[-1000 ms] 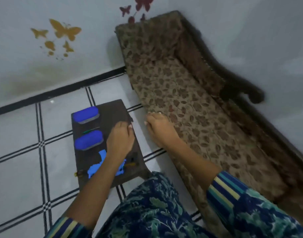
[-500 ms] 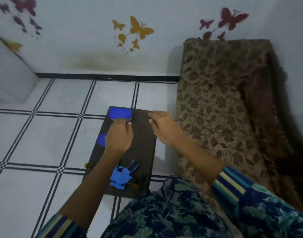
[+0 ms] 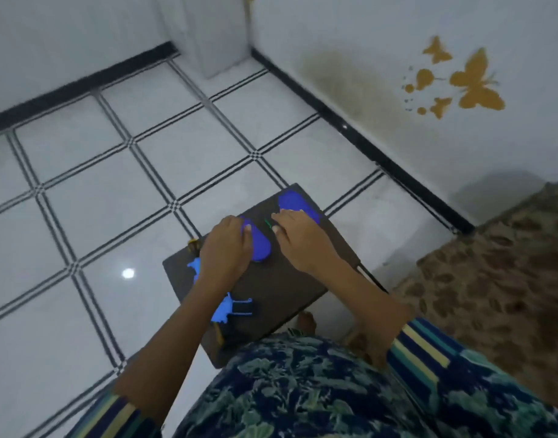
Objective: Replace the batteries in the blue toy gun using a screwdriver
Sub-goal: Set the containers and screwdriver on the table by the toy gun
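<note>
Two hands hover over a dark surface (image 3: pixel 298 281). The left hand (image 3: pixel 225 254) has its fingers bent down out of sight and its thumb on the near blue case (image 3: pixel 260 248); I cannot tell whether it grips. The right hand (image 3: pixel 303 245) has fingers (image 3: pixel 287 216) nearly straight, tips touching the far blue case (image 3: pixel 295 200), thumb beside a thin green stick (image 3: pixel 267 223). The gun (image 3: pixel 224 309) lies flat on the surface, partly beneath the left forearm. The surface stands on a tiled floor (image 3: pixel 113 184).

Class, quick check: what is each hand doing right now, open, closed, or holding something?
Left hand: on the nearer blue case, thumb on top; a grip cannot be told.
Right hand: open, fingers stretched onto the farther blue case.
</note>
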`<state>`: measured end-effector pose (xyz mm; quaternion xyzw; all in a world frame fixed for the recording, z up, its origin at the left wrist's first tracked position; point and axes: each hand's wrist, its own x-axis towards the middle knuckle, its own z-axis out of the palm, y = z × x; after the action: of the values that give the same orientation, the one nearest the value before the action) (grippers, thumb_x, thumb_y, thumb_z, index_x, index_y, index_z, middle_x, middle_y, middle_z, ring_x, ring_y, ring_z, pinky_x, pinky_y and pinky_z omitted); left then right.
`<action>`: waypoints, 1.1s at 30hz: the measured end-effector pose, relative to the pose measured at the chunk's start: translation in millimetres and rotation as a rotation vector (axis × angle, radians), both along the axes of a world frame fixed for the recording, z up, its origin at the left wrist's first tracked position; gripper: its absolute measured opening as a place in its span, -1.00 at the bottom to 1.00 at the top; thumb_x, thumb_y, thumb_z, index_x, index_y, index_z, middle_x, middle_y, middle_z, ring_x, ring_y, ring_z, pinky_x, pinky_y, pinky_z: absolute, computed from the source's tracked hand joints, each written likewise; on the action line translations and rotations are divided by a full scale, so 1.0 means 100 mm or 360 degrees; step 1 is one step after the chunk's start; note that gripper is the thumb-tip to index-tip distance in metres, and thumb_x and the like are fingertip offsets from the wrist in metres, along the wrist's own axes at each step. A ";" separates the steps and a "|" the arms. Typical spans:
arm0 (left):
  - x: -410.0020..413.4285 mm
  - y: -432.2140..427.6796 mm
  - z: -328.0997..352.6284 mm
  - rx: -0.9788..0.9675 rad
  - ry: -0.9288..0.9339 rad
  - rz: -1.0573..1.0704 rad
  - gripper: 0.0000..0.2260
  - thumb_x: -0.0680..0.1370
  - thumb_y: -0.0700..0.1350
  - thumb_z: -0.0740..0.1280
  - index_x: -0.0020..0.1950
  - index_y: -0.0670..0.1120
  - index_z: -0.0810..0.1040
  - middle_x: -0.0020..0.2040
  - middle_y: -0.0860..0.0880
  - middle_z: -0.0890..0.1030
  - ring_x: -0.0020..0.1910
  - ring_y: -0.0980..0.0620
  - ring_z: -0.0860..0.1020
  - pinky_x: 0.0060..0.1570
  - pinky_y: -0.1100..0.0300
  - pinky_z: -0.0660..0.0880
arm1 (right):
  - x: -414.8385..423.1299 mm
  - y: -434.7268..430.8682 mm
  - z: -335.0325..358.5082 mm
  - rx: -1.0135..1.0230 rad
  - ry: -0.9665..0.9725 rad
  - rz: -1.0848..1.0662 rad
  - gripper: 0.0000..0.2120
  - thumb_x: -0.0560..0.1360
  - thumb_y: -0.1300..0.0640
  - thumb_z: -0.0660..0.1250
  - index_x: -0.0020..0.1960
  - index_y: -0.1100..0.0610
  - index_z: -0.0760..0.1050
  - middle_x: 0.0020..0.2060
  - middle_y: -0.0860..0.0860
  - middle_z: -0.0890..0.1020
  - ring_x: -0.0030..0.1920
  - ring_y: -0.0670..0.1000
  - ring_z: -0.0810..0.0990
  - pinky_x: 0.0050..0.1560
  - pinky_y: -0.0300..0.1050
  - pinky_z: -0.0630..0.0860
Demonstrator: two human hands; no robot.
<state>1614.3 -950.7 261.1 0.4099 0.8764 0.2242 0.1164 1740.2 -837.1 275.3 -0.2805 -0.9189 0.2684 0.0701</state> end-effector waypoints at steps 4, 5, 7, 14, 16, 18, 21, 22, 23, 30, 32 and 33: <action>0.02 -0.04 -0.06 -0.0062 -0.0042 0.0281 -0.76 0.62 -0.08 0.13 -0.06 -0.21 0.49 -0.10 -0.17 0.53 -0.09 -0.16 0.49 -0.07 0.01 0.38 | -0.18 0.12 -0.18 -0.0101 -0.0098 0.0252 -0.67 0.62 0.18 0.19 0.33 0.29 0.48 0.26 0.25 0.55 0.33 0.22 0.46 0.44 0.09 0.22; 0.02 -0.05 -0.10 -0.0058 -0.0042 0.0316 -0.74 0.61 -0.07 0.12 -0.07 -0.21 0.49 -0.10 -0.17 0.53 -0.08 -0.16 0.50 -0.06 0.01 0.38 | -0.22 0.13 -0.21 -0.0121 -0.0115 0.0300 -0.68 0.62 0.19 0.19 0.31 0.30 0.49 0.23 0.25 0.57 0.30 0.24 0.48 0.42 0.11 0.26; 0.03 -0.08 -0.16 -0.0041 -0.0078 0.0373 -0.73 0.61 -0.06 0.10 -0.07 -0.20 0.49 -0.10 -0.16 0.54 -0.08 -0.16 0.50 -0.06 0.00 0.40 | -0.30 0.09 -0.26 -0.0161 -0.0144 0.0368 -0.68 0.61 0.21 0.21 0.29 0.33 0.50 0.21 0.28 0.57 0.28 0.26 0.49 0.40 0.14 0.30; 0.00 -0.03 -0.60 0.0016 -0.0185 0.0618 -0.75 0.58 -0.10 0.12 -0.06 -0.22 0.51 -0.08 -0.17 0.55 -0.09 -0.18 0.52 -0.10 -0.05 0.45 | -0.56 0.04 -0.67 -0.0249 -0.0175 0.0543 -0.65 0.62 0.19 0.20 0.36 0.32 0.45 0.30 0.29 0.52 0.36 0.24 0.44 0.45 0.15 0.26; -0.06 0.05 -0.89 0.0018 -0.0206 0.0660 -0.75 0.58 -0.09 0.13 -0.05 -0.23 0.51 -0.04 -0.18 0.56 -0.02 -0.18 0.53 -0.06 -0.06 0.47 | -0.66 0.15 -0.97 -0.0293 -0.0137 0.0516 -0.65 0.63 0.19 0.21 0.36 0.31 0.45 0.30 0.28 0.52 0.37 0.23 0.44 0.45 0.12 0.26; -0.11 0.13 -1.19 0.0027 -0.0191 0.0687 -0.70 0.58 -0.04 0.10 0.02 -0.21 0.53 0.08 -0.18 0.57 0.12 -0.17 0.52 0.05 -0.04 0.48 | -0.78 0.25 -1.33 -0.0383 -0.0104 0.0436 -0.67 0.63 0.17 0.22 0.33 0.31 0.48 0.27 0.26 0.55 0.33 0.22 0.47 0.38 0.05 0.31; -0.24 0.24 -1.84 0.0088 -0.0147 0.0764 -0.67 0.59 -0.02 0.09 0.11 -0.18 0.54 0.17 -0.15 0.56 0.22 -0.13 0.48 0.16 -0.03 0.45 | -1.00 0.37 -2.00 -0.0463 -0.0053 0.0377 -0.65 0.62 0.11 0.20 0.26 0.32 0.52 0.20 0.25 0.59 0.26 0.23 0.52 0.28 -0.07 0.32; -0.30 0.27 -2.08 0.0110 -0.0129 0.0767 -0.65 0.59 -0.01 0.08 0.12 -0.19 0.54 0.16 -0.16 0.57 0.23 -0.14 0.48 0.19 -0.04 0.44 | -1.07 0.40 -2.26 -0.0465 -0.0021 0.0377 -0.60 0.61 0.06 0.17 0.27 0.31 0.52 0.21 0.25 0.59 0.27 0.23 0.51 0.32 -0.11 0.27; -0.38 0.31 -2.34 0.0134 -0.0109 0.0756 -0.61 0.58 0.01 0.06 0.12 -0.20 0.55 0.15 -0.17 0.58 0.24 -0.15 0.49 0.21 -0.06 0.43 | -1.14 0.43 -2.52 -0.0451 0.0016 0.0401 -0.55 0.60 0.02 0.12 0.29 0.30 0.52 0.24 0.24 0.58 0.30 0.22 0.50 0.38 -0.13 0.22; -0.38 0.27 -3.33 0.0345 0.0151 0.0762 -0.67 0.62 -0.03 0.11 0.18 -0.18 0.53 0.18 -0.13 0.57 0.25 -0.08 0.49 0.23 -0.03 0.42 | -1.16 0.45 -3.55 -0.0249 0.0265 0.0483 -0.62 0.62 0.09 0.15 0.35 0.25 0.48 0.36 0.20 0.49 0.43 0.15 0.38 0.52 0.00 0.13; -0.28 0.22 -3.41 0.0404 0.0234 0.0728 -0.69 0.62 -0.03 0.13 0.19 -0.17 0.53 0.19 -0.10 0.57 0.25 -0.05 0.49 0.21 0.02 0.43 | -1.08 0.48 -3.64 -0.0213 0.0325 0.0503 -0.65 0.64 0.12 0.18 0.35 0.25 0.48 0.36 0.20 0.49 0.43 0.14 0.38 0.53 0.02 0.14; -0.23 0.21 -3.45 0.0431 0.0280 0.0705 -0.71 0.62 -0.03 0.14 0.18 -0.16 0.53 0.19 -0.10 0.57 0.25 -0.05 0.49 0.21 0.04 0.43 | -1.02 0.50 -3.67 -0.0174 0.0355 0.0511 -0.66 0.64 0.13 0.19 0.35 0.25 0.48 0.36 0.20 0.50 0.43 0.14 0.38 0.52 0.04 0.16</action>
<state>1590.8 -929.9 -84.2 0.2378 0.9136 0.3229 -0.0680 1638.0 -787.5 -91.8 -0.1023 -0.9224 0.3550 0.1125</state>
